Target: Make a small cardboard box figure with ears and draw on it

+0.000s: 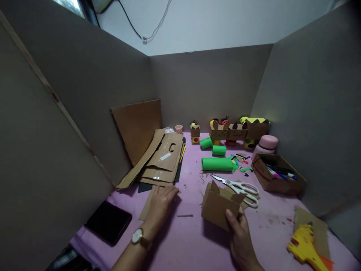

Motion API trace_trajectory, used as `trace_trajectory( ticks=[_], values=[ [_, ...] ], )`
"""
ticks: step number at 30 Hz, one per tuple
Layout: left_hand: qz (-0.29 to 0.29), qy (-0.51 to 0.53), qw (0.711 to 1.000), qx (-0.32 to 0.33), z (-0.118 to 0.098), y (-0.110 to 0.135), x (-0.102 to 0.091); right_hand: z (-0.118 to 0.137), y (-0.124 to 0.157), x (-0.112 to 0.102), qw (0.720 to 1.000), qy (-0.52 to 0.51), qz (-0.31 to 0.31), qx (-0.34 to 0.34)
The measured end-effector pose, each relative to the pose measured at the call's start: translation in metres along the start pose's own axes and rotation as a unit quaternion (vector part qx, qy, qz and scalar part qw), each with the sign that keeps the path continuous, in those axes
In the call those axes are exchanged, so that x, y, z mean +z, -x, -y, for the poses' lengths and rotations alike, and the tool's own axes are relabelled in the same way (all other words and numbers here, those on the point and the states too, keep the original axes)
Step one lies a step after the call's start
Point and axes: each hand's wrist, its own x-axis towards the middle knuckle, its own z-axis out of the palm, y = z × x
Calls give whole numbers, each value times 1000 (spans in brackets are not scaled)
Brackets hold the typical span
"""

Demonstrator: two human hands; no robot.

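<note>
My right hand [241,241] grips a small folded cardboard box piece [217,205] with pointed flaps, thumb on its front face, holding it just above the pink table [186,241]. My left hand [159,207], with a wristwatch on the wrist, lies flat with fingers stretched out on a flat strip of cardboard [146,209] on the table. White-handled scissors [239,187] lie just beyond the box piece, shut.
A stack of cardboard sheets [162,162] leans at the left. Green paper rolls [217,163], small cardboard figures [234,131], a pink jar [266,145], a box of markers [278,175], a dark tablet [108,222] and a yellow glue gun [306,246] surround the hands. Tall cardboard walls enclose the table.
</note>
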Motion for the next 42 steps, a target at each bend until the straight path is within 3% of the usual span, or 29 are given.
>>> trace_trajectory(
  ticks=[5,8,11,18,24,27,31,36,42],
  values=[
    [82,33,996,9,9,30,-2,-2,3,3,1000,-24,4,14],
    [115,70,991,-3,-6,32,6,-4,3,5,999,-37,21,16],
    [137,108,984,33,-22,26,9,-4,4,8,999,-45,19,10],
    [84,135,987,17,-18,-1,-2,-7,3,16,996,-83,17,-14],
    [48,20,997,50,-12,-27,16,-19,1,19,996,-67,56,-11],
    [80,-60,994,52,-13,-39,23,-21,-1,21,996,-69,64,-3],
    [122,-140,983,0,-10,-50,13,-21,-4,23,994,-84,71,10],
    [131,-159,978,-28,-4,-54,-5,-23,-1,25,989,-111,86,35],
    [134,-171,976,-4,-13,-66,7,-25,-2,27,988,-126,87,7]
  ],
)
